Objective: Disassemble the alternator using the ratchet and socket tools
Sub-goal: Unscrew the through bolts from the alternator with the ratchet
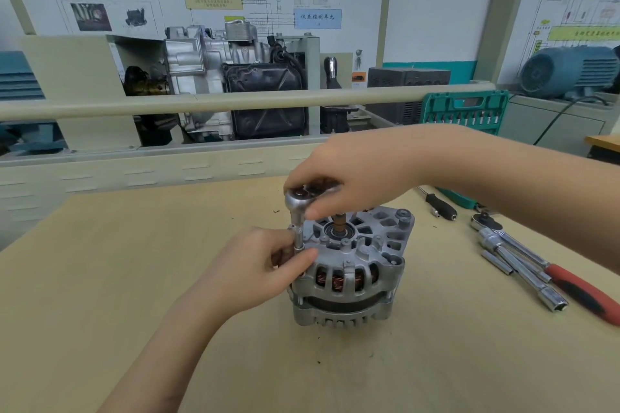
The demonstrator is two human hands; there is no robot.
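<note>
A tan workbench (134, 278) carries the alternator (349, 271), standing shaft-up near its middle. The right hand (355, 174) grips the head of a ratchet (297, 199) above the housing's left edge, while the left hand (265, 265) pinches the socket (298, 238) beneath it. A red-handled ratchet (570, 282) and loose sockets (523, 265) lie well apart, to the right.

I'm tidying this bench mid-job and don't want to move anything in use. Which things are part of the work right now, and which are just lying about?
In use:
alternator
ratchet, gripped by the right hand
socket extension, pinched by the left hand

Lying about:
red-handled ratchet
long sockets
black-handled tool
green tool case
</note>
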